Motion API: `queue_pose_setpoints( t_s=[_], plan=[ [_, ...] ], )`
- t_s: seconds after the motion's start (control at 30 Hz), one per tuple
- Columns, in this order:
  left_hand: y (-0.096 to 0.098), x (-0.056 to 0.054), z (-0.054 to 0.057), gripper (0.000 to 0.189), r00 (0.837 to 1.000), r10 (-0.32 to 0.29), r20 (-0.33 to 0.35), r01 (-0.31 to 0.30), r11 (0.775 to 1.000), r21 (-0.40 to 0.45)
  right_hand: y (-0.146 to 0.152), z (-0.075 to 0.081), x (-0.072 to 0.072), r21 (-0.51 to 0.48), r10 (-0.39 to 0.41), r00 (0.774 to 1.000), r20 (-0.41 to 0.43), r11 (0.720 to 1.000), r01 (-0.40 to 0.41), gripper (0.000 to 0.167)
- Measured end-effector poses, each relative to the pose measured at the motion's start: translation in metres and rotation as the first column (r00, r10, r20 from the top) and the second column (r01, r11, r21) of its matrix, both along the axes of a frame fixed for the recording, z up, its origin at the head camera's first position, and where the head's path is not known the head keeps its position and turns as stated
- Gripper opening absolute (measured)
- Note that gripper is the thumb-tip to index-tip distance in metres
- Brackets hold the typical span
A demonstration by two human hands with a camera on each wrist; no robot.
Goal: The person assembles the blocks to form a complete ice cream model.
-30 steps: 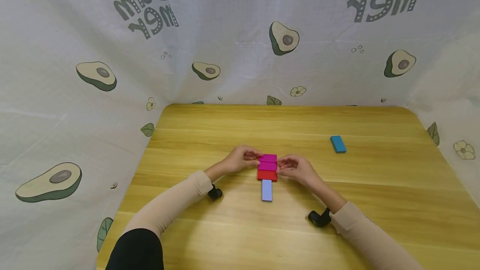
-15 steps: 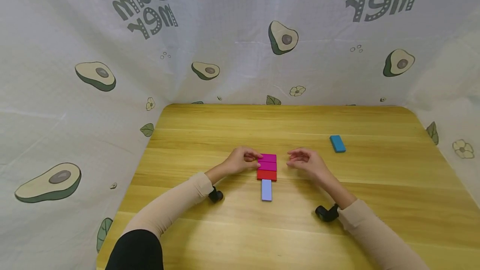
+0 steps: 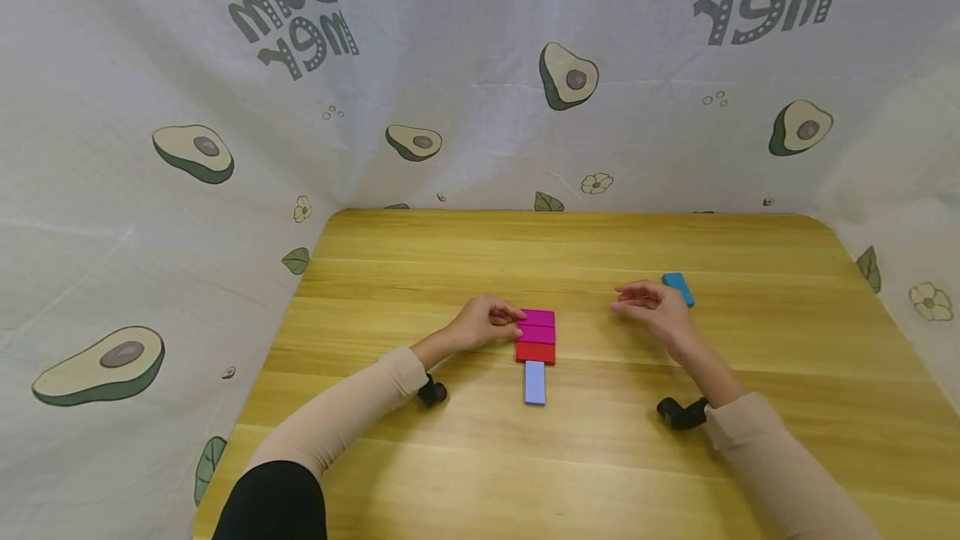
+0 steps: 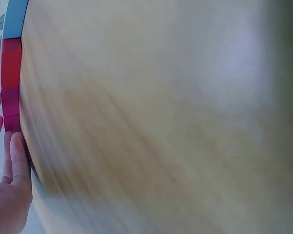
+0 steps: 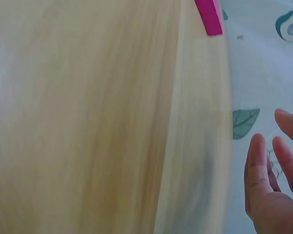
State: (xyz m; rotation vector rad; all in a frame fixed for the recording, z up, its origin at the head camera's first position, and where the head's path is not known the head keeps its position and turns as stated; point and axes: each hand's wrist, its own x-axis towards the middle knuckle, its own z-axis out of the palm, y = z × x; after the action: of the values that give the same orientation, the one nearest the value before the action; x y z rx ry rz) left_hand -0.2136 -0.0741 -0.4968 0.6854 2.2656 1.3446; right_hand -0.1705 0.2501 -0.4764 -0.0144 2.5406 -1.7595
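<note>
Wooden tabletop (image 3: 480,473): free at lower centre of the frame, below the lavender block (image 3: 535,383); clear lane right of centre, between the two magenta blocks (image 3: 542,335) and the right hand (image 3: 656,311). Obstacles: left hand (image 3: 482,323), at the magenta blocks' left side; right hand, partly before the blue block (image 3: 678,283); avocado-print curtain (image 3: 480,40), across the top.

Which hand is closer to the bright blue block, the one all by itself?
Right. The right hand is just left of the blue block, partly hiding it in the head view; the left hand is farther left, by the magenta blocks.
</note>
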Motion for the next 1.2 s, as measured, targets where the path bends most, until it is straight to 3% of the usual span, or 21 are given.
queue_pose_setpoints(
  t_s=[0.33, 0.63, 0.77, 0.9, 1.2],
  plan=[
    [0.001, 0.001, -0.002, 0.027, 1.0, 0.001, 0.017, -0.001, 1.0, -0.008, 0.036, 0.0, -0.007, 0.007, -0.108, 0.994, -0.027, 0.994, 0.108, 0.047],
    [0.001, 0.002, -0.001, 0.027, 1.0, 0.01, 0.017, -0.01, 1.0, 0.02, 0.058, 0.006, -0.006, -0.101, -0.215, 0.977, -0.01, 0.972, 0.212, 0.024],
    [0.0, 0.002, -0.002, 0.028, 1.0, 0.01, 0.023, -0.011, 0.999, 0.037, 0.065, 0.004, -0.006, -0.15, -0.267, 0.964, 0.011, 0.952, 0.266, 0.024],
    [0.0, 0.002, -0.002, 0.028, 1.0, 0.014, 0.024, -0.015, 1.0, 0.027, 0.07, 0.001, -0.006, -0.108, -0.314, 0.949, 0.033, 0.943, 0.316, 0.025],
    [0.0, 0.001, -0.001, 0.028, 1.0, 0.014, 0.02, -0.014, 1.0, 0.024, 0.075, -0.006, -0.006, -0.01, -0.356, 0.931, 0.074, 0.934, 0.358, 0.045]
  ],
)
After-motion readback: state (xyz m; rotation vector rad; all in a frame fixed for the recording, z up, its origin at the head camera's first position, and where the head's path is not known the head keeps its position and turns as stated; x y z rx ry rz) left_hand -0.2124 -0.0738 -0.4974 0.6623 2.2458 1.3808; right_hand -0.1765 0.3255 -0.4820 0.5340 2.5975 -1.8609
